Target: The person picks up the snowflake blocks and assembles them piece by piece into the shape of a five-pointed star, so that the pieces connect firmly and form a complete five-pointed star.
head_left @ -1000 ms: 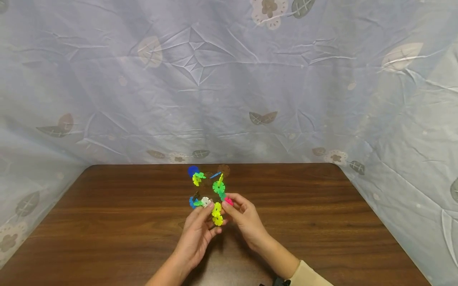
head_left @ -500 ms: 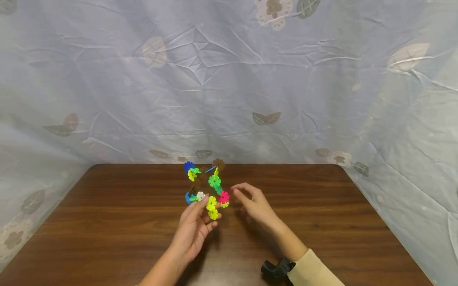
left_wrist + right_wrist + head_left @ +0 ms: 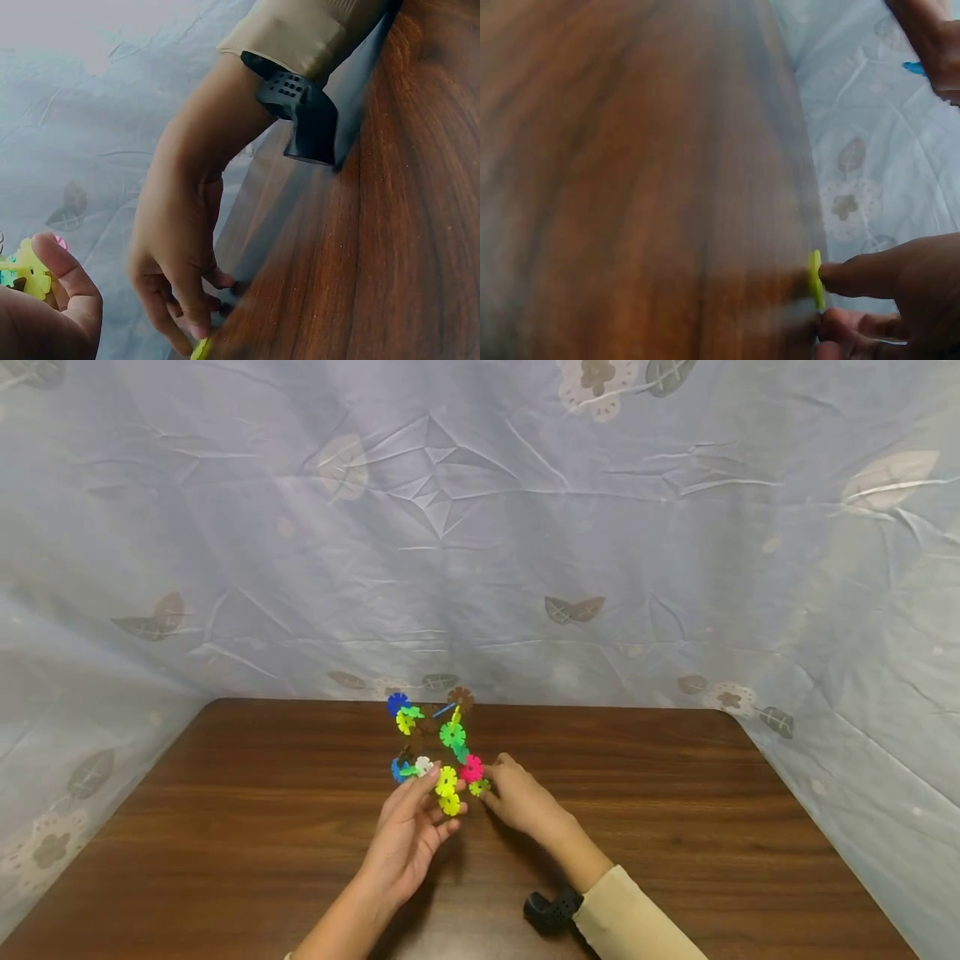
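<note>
My left hand (image 3: 411,835) holds an openwork figure of interlocking plastic snowflake discs (image 3: 452,735) above the table, its thumb by the white and yellow discs. Pink, green, blue and brown discs branch out from there. Part of the figure shows behind the thumb in the left wrist view. To its right, my right hand (image 3: 531,802) reaches down with curled fingers. Thumb and index fingertips pinch a single yellow-green disc (image 3: 815,279) low at the table surface. Just above that disc in the head view is the figure's pink disc (image 3: 472,768).
A brown wood-grain table (image 3: 675,827) spreads beneath both hands. Behind it and at both sides hangs a pale grey curtain (image 3: 510,543) with leaf and flower prints. A black camera mount (image 3: 551,910) sits on the right wrist by the beige sleeve.
My right hand let go of the figure near the pink disc, drew off to the right, then came down to the loose yellow-green disc. The left hand keeps its hold on the figure.
</note>
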`<move>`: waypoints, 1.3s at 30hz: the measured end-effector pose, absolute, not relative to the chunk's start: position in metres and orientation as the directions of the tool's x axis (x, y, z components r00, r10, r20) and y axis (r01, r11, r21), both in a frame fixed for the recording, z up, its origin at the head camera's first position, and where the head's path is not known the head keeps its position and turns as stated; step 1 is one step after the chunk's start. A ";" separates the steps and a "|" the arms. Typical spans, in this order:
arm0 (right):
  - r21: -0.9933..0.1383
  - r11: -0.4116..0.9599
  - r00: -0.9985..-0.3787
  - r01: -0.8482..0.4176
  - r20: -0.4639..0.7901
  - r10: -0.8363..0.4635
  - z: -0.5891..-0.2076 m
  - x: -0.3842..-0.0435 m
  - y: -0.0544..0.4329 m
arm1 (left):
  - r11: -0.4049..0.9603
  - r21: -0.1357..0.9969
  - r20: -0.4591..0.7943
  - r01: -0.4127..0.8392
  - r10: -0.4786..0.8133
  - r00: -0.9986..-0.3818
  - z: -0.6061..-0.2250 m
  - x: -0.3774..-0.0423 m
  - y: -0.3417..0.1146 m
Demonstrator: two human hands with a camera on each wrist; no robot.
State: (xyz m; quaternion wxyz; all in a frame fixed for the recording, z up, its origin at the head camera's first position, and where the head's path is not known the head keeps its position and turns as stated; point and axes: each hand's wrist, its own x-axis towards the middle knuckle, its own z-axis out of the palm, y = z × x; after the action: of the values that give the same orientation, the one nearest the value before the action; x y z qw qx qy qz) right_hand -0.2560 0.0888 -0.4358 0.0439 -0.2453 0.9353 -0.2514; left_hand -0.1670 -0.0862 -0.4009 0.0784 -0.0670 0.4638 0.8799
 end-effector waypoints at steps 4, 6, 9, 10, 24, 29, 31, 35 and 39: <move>-0.458 0.767 -0.877 -0.450 0.066 -0.475 -0.438 -0.255 0.089 | -0.562 0.803 -0.191 -0.199 0.074 -0.979 -0.401 -0.167 -0.085; -0.472 0.761 -0.879 -0.446 0.067 -0.473 -0.438 -0.255 0.090 | -0.561 0.804 -0.192 -0.199 0.073 -0.979 -0.401 -0.167 -0.085; -0.512 0.739 -0.878 -0.438 0.067 -0.474 -0.437 -0.254 0.093 | -0.553 0.810 -0.189 -0.196 0.070 -0.979 -0.402 -0.166 -0.084; -0.526 0.732 -0.879 -0.433 0.066 -0.473 -0.436 -0.254 0.095 | -0.548 0.813 -0.187 -0.196 0.072 -0.980 -0.402 -0.166 -0.084; -0.874 0.295 -0.912 -0.387 0.315 -0.264 -0.393 -0.233 0.128 | -0.467 0.862 -0.187 -0.199 0.071 -0.980 -0.411 -0.168 -0.078; -0.900 0.112 -0.877 -0.421 0.371 -0.306 -0.384 -0.220 0.120 | -0.431 0.882 -0.179 -0.189 0.065 -0.982 -0.413 -0.165 -0.076; -0.891 0.113 -0.862 -0.439 0.382 -0.334 -0.385 -0.216 0.116 | -0.411 0.892 -0.174 -0.189 0.074 -0.982 -0.415 -0.164 -0.074; -0.857 0.149 -0.840 -0.494 0.426 -0.336 -0.386 -0.209 0.109 | -0.390 0.904 -0.156 -0.177 0.084 -0.984 -0.417 -0.163 -0.071; -0.822 0.187 -0.825 -0.538 0.468 -0.317 -0.385 -0.204 0.106 | -0.388 0.905 -0.150 -0.172 0.086 -0.985 -0.418 -0.163 -0.068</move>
State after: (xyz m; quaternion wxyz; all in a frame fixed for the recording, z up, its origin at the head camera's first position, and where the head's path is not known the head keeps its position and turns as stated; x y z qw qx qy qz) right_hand -0.2036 0.1061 -0.3853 -0.0965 -0.2799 0.7645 -0.5727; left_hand -0.1629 -0.0679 -0.4180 0.0773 -0.0391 0.5477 0.8322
